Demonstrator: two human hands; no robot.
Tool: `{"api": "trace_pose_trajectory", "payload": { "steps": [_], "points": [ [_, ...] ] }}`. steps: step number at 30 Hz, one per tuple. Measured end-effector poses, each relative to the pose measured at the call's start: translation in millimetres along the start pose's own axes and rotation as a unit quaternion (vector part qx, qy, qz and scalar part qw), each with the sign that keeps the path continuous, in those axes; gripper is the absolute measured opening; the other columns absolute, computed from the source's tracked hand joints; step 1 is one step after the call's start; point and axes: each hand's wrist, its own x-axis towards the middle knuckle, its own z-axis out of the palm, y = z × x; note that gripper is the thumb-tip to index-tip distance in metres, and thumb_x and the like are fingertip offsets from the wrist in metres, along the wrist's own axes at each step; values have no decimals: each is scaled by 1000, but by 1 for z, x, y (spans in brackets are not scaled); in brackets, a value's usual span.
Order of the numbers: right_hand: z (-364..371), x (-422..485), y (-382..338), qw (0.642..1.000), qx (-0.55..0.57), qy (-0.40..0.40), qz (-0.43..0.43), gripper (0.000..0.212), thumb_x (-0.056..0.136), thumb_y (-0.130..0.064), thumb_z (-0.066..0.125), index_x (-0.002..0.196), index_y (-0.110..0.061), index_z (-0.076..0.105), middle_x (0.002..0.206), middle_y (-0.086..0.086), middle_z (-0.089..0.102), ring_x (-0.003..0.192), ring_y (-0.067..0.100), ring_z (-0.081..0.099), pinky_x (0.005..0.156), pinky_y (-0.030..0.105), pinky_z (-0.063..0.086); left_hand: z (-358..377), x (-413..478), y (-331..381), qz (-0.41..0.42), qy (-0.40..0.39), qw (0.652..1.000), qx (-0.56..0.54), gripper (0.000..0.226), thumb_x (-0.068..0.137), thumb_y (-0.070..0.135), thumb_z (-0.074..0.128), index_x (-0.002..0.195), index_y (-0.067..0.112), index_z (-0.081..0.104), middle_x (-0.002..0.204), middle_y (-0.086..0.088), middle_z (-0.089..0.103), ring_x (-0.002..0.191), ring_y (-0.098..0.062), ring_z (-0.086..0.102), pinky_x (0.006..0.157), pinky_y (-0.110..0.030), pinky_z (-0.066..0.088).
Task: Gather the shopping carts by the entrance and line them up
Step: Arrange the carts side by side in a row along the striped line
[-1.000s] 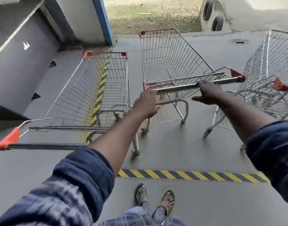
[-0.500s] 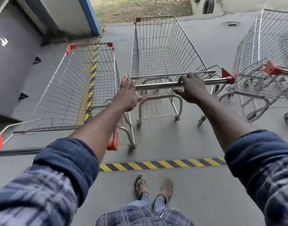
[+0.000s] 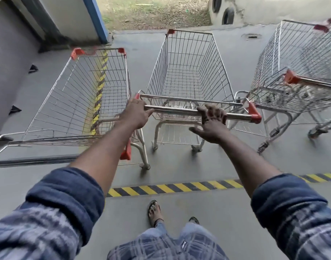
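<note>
Loosening up: right hand (image 3: 212, 124), clenched a moment ago, now spreads released fingers over the middle cart (image 3: 189, 72) handle (image 3: 179, 111); left hand (image 3: 134, 115) at its end, grip unclear. The cart is parked just beside the left cart (image 3: 76, 100).

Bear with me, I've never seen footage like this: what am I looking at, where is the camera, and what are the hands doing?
There is no machine: a person wears one camera on the head, looking forward and down at their own arms. Three wire shopping carts stand on a grey floor: the left cart, the middle cart and the right cart. The left hand covers the left end of the middle cart's handle; whether its fingers curl round it is hidden. The right hand lies on that handle with fingers spread, not closed round it. A yellow-and-black striped line crosses the floor nearer the person.
</note>
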Motion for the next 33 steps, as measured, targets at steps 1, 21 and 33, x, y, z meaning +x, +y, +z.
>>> {"api": "trace_pose_trajectory", "payload": {
  "steps": [1,21,33],
  "points": [
    [-3,-3,9,1000,-4,8,-1,96,69,-86,27,150,-35,19,159,10,13,147,27,5,119,49,2,4,-10,7,-4,3,1000,-5,63,97,58,45,145,17,43,164,-5,20,152,-27,11,119,-51,23],
    [26,-101,18,992,40,105,-58,42,100,-58,33,127,-29,49,122,4,44,122,28,35,109,49,13,58,-147,15,-49,82,993,67,55,100,50,45,148,25,40,165,1,19,153,-22,6,118,-60,0],
    [30,-117,16,990,42,126,-43,42,94,-57,35,119,-29,53,113,1,49,115,27,39,105,47,17,63,-171,1,24,153,988,0,46,96,13,59,140,26,53,159,1,34,151,-22,21,120,-58,9]
  ]
}}
